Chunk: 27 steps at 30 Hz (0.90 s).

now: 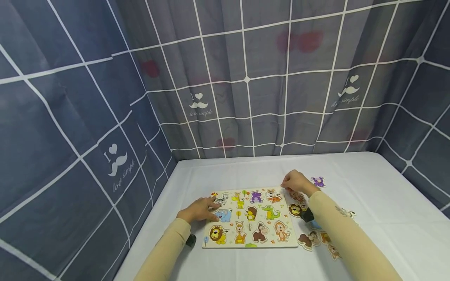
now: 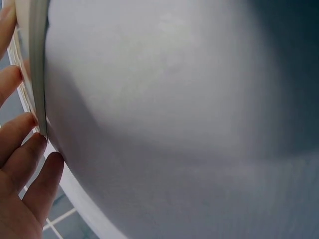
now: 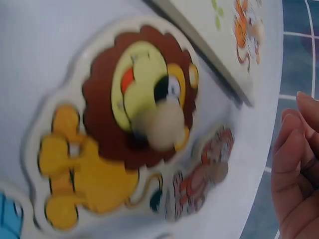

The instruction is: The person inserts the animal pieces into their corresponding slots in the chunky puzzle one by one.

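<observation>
Plainly, the white table (image 1: pixel 260 171) bears the puzzle board (image 1: pixel 259 218); the left hand (image 1: pixel 199 210) spreads over its nine-o'clock edge, probably steadying it. By its two-o'clock corner, the right hand (image 1: pixel 297 182) has fingertips together, any pinch impossible to tell. Loose pieces (image 1: pixel 306 242) lie around three-to-four o'clock, presumably for easy reach.

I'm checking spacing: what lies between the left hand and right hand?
The head view shows a cream rectangular board with animal pictures between the left hand at its left edge and the right hand near its far right corner.
</observation>
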Available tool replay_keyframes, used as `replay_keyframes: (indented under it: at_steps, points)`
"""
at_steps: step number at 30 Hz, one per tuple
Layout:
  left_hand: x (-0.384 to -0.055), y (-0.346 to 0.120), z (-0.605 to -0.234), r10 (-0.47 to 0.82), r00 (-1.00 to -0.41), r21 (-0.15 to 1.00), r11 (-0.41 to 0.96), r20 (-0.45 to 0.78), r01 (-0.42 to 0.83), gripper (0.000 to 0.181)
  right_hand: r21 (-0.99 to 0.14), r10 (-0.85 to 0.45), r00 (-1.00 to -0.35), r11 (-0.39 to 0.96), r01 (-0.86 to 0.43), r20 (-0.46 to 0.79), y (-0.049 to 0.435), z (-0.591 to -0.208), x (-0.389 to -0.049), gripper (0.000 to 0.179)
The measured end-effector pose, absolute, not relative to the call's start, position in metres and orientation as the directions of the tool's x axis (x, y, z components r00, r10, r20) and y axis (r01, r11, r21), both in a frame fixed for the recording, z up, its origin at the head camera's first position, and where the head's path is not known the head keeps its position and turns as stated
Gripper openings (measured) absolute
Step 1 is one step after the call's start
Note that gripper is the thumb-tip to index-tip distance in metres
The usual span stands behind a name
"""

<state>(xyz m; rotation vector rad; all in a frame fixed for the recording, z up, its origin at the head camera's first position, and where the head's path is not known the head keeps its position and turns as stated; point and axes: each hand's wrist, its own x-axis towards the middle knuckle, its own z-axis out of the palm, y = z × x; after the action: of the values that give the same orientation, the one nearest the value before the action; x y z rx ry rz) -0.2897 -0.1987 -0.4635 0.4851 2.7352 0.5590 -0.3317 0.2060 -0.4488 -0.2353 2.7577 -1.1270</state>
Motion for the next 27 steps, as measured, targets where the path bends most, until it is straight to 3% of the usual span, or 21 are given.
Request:
replay_keyframes:
  at_steps: [18,27]
  points:
    - [-0.294,-0.197,-0.461,0.381,-0.898,0.406,0.873,-0.221,0.271,0.062,-0.69,-0.153,-0.986,0.721,-0.062,-0.071,0.263,-0.438,-0.338,0.016]
    - [-0.288,-0.198,-0.463,0.364,-0.905,0.408,0.877,-0.222,0.253,0.061,-0.581,-0.132,-0.99,0.809,-0.085,-0.039,0.29,-0.441,-0.333,0.014]
